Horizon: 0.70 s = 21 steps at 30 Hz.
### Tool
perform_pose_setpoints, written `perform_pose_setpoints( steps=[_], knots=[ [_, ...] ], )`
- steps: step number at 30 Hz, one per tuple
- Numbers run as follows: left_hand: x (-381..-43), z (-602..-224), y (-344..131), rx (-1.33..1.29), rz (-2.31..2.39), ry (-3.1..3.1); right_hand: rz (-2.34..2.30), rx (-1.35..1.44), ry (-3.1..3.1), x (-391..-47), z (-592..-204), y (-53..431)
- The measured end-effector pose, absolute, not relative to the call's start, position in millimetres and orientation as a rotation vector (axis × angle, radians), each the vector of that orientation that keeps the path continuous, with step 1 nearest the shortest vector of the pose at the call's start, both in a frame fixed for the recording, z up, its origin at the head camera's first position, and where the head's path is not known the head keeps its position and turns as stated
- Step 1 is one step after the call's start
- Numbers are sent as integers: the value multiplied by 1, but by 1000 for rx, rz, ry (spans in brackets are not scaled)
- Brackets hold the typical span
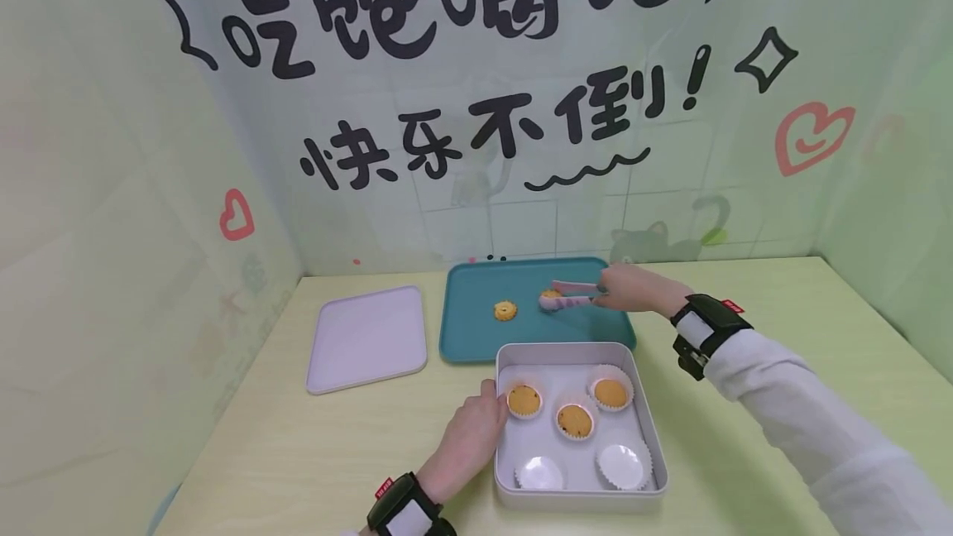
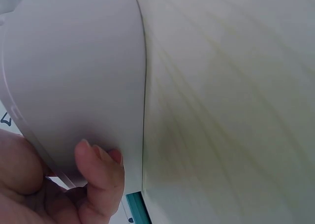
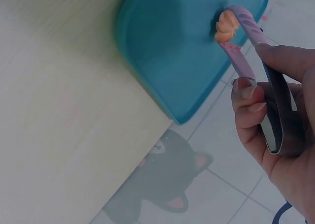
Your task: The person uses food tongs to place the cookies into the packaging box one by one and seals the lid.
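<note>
My right hand (image 1: 633,288) grips a pair of tongs (image 3: 275,106) with pink tips, its thumb on one arm and fingers on the other. Between the tips is a swirled cookie (image 3: 227,27) at the teal tray (image 1: 465,346); whether it is lifted, I cannot tell. Another round cookie (image 1: 505,310) lies on that tray. My left hand (image 1: 471,437) holds the left wall of a pale box (image 1: 581,503), fingers curled against its outside. Inside, three paper cups hold round golden cookies (image 1: 575,421); two paper cups (image 1: 624,467) near the front show bare bottoms.
A pale lilac tray (image 1: 368,342) lies on the wooden table (image 1: 372,437) at the left. Printed cloth walls (image 1: 447,222) with large black lettering stand behind and at both sides. The box sits just in front of the teal tray.
</note>
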<state>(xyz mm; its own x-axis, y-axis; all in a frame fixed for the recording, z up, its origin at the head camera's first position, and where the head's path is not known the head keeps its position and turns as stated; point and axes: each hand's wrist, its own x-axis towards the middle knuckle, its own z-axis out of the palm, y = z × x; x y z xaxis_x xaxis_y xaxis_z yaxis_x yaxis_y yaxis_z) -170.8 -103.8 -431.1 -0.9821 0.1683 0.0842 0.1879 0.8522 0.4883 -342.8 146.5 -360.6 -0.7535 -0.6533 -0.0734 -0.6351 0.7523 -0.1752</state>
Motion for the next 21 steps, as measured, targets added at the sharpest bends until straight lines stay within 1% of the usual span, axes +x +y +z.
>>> perform_pose_setpoints(
  steps=[4, 9, 12, 16, 18, 21],
  knots=[
    [-169, -434, -103, -280, -798, -2998, -229, -1038, 2836, -335, -356, 151],
    [-167, -436, -103, -279, -809, -2998, -230, -1145, 2869, -315, -345, 158],
    [-167, -437, -103, -283, -818, -2997, -206, -1230, 2888, -293, -336, 163],
    [-168, -436, -103, -290, -803, -2993, -242, -1428, 2874, -255, -327, 170],
    [-170, -435, -104, -289, -789, -2991, -255, -1516, 2840, -236, -325, 172],
    [-174, -433, -104, -274, -794, -2993, -254, -1577, 2775, -211, -325, 173]
  ],
)
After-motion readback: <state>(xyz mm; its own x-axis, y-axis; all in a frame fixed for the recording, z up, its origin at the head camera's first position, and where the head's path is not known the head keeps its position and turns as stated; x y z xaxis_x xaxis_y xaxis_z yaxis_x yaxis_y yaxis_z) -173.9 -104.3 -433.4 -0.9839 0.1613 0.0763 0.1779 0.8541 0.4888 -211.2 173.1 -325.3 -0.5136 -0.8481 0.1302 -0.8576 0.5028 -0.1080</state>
